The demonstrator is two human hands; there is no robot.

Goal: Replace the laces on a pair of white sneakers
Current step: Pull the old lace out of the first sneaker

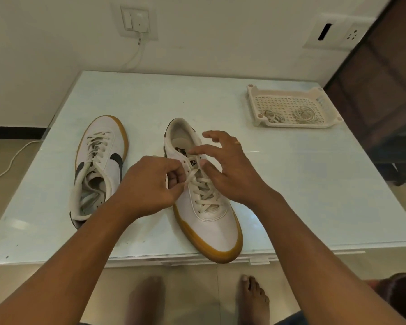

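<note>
Two white sneakers with gum soles lie on the pale glass table (291, 184). The right sneaker (209, 221) points its toe toward me, and its cream lace (204, 191) crosses the eyelets. My left hand (148, 186) pinches a lace end beside the upper eyelets of this shoe. My right hand (225, 165) hovers over the tongue with fingers spread and relaxed, its thumb near the lace. The left sneaker (99, 165) points away from me, laced, with a black swoosh on its side.
A white perforated plastic tray (288, 90) at the table's far right holds coiled laces (304, 113). A white cable (136, 57) hangs from a wall socket behind the table. My bare feet (251, 299) stand on the floor below the table's front edge.
</note>
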